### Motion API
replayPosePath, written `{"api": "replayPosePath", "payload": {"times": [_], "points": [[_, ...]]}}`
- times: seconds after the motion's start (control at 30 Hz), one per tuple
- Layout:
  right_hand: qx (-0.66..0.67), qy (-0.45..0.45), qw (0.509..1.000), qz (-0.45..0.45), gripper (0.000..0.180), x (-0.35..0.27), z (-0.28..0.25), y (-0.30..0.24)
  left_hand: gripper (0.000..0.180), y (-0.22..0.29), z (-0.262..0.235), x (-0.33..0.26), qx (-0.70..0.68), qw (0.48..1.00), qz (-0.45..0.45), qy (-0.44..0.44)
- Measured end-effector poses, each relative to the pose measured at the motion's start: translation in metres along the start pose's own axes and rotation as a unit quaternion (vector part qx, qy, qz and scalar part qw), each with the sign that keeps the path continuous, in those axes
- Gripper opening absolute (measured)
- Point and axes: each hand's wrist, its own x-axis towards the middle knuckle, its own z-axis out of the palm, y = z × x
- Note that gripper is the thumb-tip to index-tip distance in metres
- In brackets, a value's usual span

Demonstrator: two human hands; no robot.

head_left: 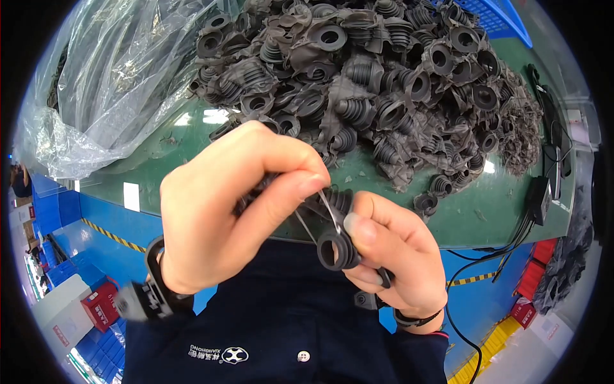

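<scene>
My right hand is closed around a black ribbed rubber boot, its round open end turned toward me. A small dark piece sticks out below those fingers; its kind I cannot make out. To the left, my left hand pinches a thin rubber strip between thumb and forefinger. The strip is stretched taut down to the boot's rim. Dark material shows within the curl of the left fingers, mostly hidden. Another ribbed boot appears just behind the two hands.
A large heap of black rubber boots with ragged flash covers the green table. Clear plastic sheeting lies at the left. Thin scraps pile up at the right, near a black box with cables. A blue basket stands behind.
</scene>
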Motion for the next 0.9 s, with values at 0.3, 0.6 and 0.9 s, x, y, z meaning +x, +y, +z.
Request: {"api": "replayPosePath", "payload": {"times": [0.3,0.6,0.9], "points": [[-0.042,-0.013,0.998,0.046,0.028,-0.001,-0.001,-0.013,0.022,-0.001,-0.005,-0.003,0.035,0.973,0.213,-0.081],[-0.33,0.217,0.904,-0.165,0.015,-0.008,0.006,-0.012,0.019,-0.001,0.003,0.0,0.187,0.951,0.244,0.02],[-0.626,0.269,0.575,-0.453,0.031,-0.004,0.017,0.014,0.022,0.013,0.01,-0.013,0.254,0.941,0.2,0.096]]}}
